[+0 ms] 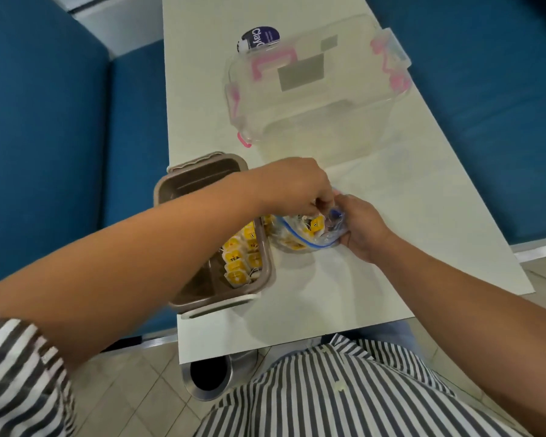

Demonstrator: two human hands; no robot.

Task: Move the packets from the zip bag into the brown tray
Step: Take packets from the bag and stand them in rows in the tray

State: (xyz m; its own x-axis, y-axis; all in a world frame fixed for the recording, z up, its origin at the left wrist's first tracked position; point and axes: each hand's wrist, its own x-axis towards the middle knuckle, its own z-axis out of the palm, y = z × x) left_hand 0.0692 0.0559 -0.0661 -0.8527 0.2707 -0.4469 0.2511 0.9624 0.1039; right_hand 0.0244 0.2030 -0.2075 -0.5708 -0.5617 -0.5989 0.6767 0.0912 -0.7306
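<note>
A clear zip bag (pixel 300 239) with a blue seal lies on the white table, holding several yellow-and-white tea packets (pixel 315 228). My right hand (pixel 361 227) grips the bag's open mouth from the right. My left hand (pixel 292 186) reaches over the tray to the bag's mouth, its fingertips pinching a packet there. The brown tray (pixel 183 187) sits at the table's left edge, with a row of several yellow tea packets (pixel 238 258) standing along its right side. My left forearm hides part of the tray.
A large clear plastic box (pixel 316 99) with pink clips stands behind the bag. A dark purple round label (pixel 260 37) shows behind it. Blue sofas flank the narrow table (pixel 391 247). A metal bin (pixel 207 375) stands on the floor under the table's near edge.
</note>
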